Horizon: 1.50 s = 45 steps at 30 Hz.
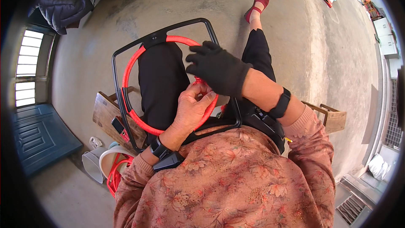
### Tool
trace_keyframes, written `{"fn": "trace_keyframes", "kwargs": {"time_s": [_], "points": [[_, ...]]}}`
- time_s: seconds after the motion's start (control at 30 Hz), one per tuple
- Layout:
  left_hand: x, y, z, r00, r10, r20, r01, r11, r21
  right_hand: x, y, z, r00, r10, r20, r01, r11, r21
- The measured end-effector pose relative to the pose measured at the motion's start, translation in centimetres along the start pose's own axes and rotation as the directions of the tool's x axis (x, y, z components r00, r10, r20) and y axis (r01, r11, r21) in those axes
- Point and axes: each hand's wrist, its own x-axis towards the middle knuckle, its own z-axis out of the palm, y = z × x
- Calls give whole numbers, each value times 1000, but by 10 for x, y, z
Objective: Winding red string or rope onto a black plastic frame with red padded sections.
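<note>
A black frame (116, 65) rests on my lap, with a round ring inside it. Red strip (128, 69) is wound around much of the ring; a stretch on its left side shows black. My bare left hand (192, 105) is closed in a pinch on the red strip at the ring's right side, thumb against fingers. Just above it, my right hand (219, 67), in a black glove, lies over the ring's upper right with its fingers bent and apart. Its thumb and palm are hidden. A crumpled bit of red shows between the two hands.
A wooden bench (103, 112) under me carries a phone (118, 123) on its left end. Pale buckets (93, 164) stand beside it, one with red strip (114, 175) hanging out. A blue panelled board (44, 137) is at the left; white boxes (385, 36) stand far right.
</note>
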Motion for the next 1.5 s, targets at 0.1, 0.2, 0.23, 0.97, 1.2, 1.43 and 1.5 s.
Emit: {"fn": "trace_keyframes", "kwargs": {"time_s": [0.1, 0.2, 0.23, 0.97, 1.2, 1.43, 1.5], "points": [[-3, 7, -1, 958, -245, 146, 281, 897, -341, -17, -1, -16, 972, 200, -119, -176, 967, 186], [0, 13, 2, 918, -265, 295, 384, 782, -491, -54, -2, -21, 937, 301, -178, -234, 918, 319], [1, 22, 4, 896, -283, 342, 431, 742, -514, -66, -1, -15, 935, 296, -195, -214, 910, 356], [5, 23, -4, 836, -414, 361, 544, 711, -446, -141, -42, -15, 436, 872, 223, 252, -356, 900], [2, 20, -4, 833, -395, 387, 550, 661, -510, -204, -32, -31, 191, 944, 271, 228, -311, 923], [3, 23, -2, 843, -412, 346, 538, 671, -510, -208, 30, 0, 335, 920, 202, 327, -315, 891], [2, 21, -3, 851, -423, 311, 524, 692, -496, -179, 29, -6, 324, 946, 0, 31, -10, 999]]}}
